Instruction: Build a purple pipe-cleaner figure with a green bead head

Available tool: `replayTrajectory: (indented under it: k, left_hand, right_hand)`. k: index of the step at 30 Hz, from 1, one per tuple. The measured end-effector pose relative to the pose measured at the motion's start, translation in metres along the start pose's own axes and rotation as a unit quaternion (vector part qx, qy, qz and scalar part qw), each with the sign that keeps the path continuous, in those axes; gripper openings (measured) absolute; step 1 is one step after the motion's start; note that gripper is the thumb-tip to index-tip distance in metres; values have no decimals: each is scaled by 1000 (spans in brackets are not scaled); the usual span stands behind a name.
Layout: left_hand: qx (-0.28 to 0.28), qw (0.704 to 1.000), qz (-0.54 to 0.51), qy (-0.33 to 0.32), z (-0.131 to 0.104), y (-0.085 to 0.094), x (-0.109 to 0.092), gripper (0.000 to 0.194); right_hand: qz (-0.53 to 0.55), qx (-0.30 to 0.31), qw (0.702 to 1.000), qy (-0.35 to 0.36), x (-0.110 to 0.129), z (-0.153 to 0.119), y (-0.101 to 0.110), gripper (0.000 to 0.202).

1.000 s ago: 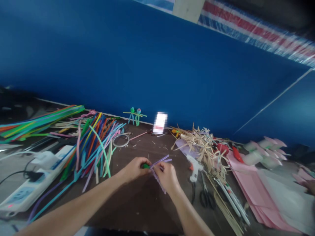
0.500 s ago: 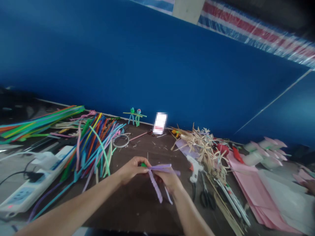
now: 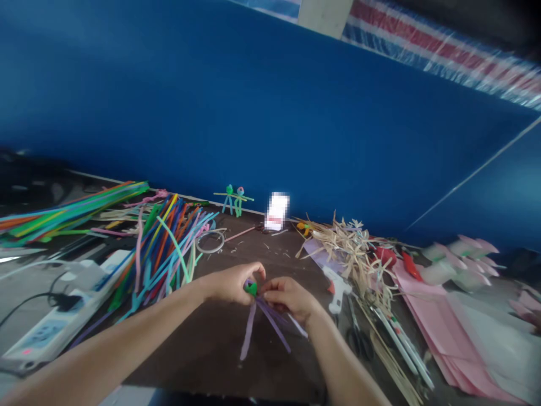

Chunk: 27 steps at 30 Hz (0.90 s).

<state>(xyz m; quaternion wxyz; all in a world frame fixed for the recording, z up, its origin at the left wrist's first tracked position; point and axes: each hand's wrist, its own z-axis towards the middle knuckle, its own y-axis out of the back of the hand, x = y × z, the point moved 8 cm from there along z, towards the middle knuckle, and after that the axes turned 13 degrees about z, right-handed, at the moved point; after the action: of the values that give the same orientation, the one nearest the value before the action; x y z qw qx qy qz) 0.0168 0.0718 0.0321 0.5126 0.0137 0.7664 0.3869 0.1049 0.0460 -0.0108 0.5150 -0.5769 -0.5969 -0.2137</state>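
Observation:
My left hand (image 3: 232, 283) is closed around a small pipe-cleaner piece with a green part (image 3: 252, 289) showing between thumb and fingers. Purple pipe cleaners (image 3: 248, 334) hang from it toward me, one thick and wrapped-looking, others thinner. At its right side, my right hand (image 3: 291, 299) pinches a purple strand close to the green part; the fingertips partly hide the grip. A pale end sticks out below my right fingers. Both hands are just above the dark table (image 3: 203, 361).
Loose pipe cleaners (image 3: 163, 242) and a white power strip (image 3: 67, 310) lie left. Two pipe-cleaner figures (image 3: 234, 200) and a blurred bright phone (image 3: 276, 211) stand at the back. Right are straw strips (image 3: 350, 245), a glue gun (image 3: 337, 287), scissors (image 3: 359, 335) and pink sheets (image 3: 435, 321).
The held piece has turned, so its green part shows more and the purple strands spread downward instead of rightward. My right hand has come round to pinch beside the green part.

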Motion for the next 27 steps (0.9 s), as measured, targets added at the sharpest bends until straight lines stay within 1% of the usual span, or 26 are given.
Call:
replayTrajectory:
  k: [2,4,6,7,8,9,10,12,13,14,15,17,20,22,25,27]
  left_hand:
    - [-13,1000,13,3,1,1,1,42]
    - [-18,1000,15,5,3,0,2,44]
    - [-20,1000,-6,10,4,0,6,46]
    - [-23,999,-33,15,4,0,9,47]
    - [-28,996,-78,20,4,0,12,49]
    - [-33,989,-141,24,3,0,14,51]
    - [-38,975,-216,24,1,-2,16,52]
    - [-53,928,-369,15,-2,-8,16,51]
    - [-68,904,-421,0,-3,-12,14,51]
    - [-84,891,-446,-6,-4,-16,13,49]
    - [-103,890,-445,-1,-4,-21,13,44]
    - [-154,893,-420,38,-3,-29,19,35]
    - [-217,902,-364,79,-2,-33,28,28]
    - [-231,901,-356,95,0,-33,34,26]
    - [-226,898,-364,98,3,-36,41,25]
    - [-219,894,-378,95,4,-39,42,24]
  right_hand:
    - [-52,-9,998,21,3,-2,-3,14]
    - [-110,-26,993,45,7,-3,-5,9]
    - [-158,-51,983,73,11,-4,-6,4]
    - [-169,-67,979,89,14,-4,-6,2]
    - [-161,-85,978,104,17,-5,-5,1]
    - [-134,-105,978,118,19,-5,-3,3]
    - [-90,-128,979,131,21,-6,0,7]
    - [14,-173,974,149,20,-8,8,15]
    - [59,-191,967,156,18,-8,11,18]
    - [93,-203,961,160,15,-8,12,21]
    - [117,-208,958,161,12,-7,13,23]
    - [139,-203,956,161,5,-5,11,24]
    - [110,-199,960,164,0,-3,10,21]
    - [82,-186,968,149,-3,-3,10,18]
    - [58,-163,979,111,-7,-2,12,19]
    - [47,-173,979,101,-8,-1,17,19]
